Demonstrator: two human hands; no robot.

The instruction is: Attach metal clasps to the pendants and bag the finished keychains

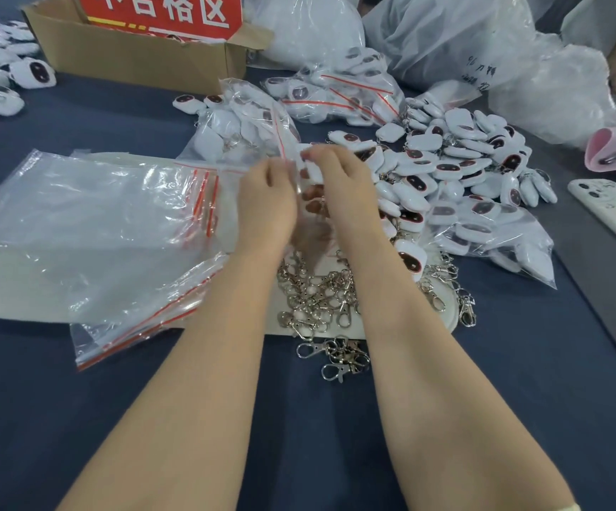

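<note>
Above the clasps [314, 300], the left hand [266, 204] and right hand [339, 186] both pinch a small clear bag [312, 210]

This is a small assembly and packing workshop, working by hand in bulk. A bench [520, 363] under dark blue cloth carries a heap of identical white pendants [465, 156], a tangle of loose metal clasps [317, 300] and a stack of empty zip bags [96, 215] with red strips. Filled bags [339, 94] lie behind, beside large plastic sacks [446, 31]. A cardboard box [133, 57] holds a red sign [159, 12] in Chinese characters.
</note>
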